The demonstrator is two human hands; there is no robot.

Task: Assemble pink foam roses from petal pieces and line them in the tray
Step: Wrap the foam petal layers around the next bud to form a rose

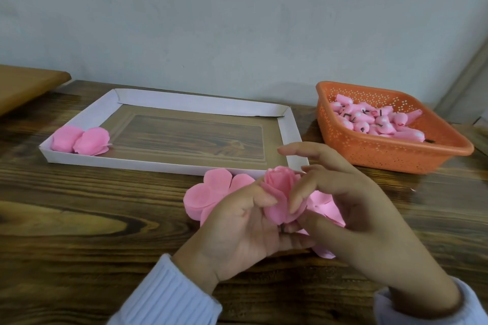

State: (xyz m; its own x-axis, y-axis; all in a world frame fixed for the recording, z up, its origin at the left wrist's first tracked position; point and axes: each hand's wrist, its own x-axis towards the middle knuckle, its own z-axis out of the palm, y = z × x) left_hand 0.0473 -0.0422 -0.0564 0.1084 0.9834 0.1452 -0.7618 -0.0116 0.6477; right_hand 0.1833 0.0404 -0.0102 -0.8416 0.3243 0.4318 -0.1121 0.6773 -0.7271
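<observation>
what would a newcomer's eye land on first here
First, the half-made pink rose, held at the centre between the left hand and the right hand. Next comes the orange basket of pink buds at the far right. Then the white tray behind the hands, with two finished roses in its near-left corner.

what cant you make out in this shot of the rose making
Head view: the base of the rose, covered by the left hand and right hand, so the exact grip is unclear.
Head view: the petal pieces on the table, partly under both hands; no count possible.
Head view: the buds in the orange basket, too small and piled to count.
</observation>
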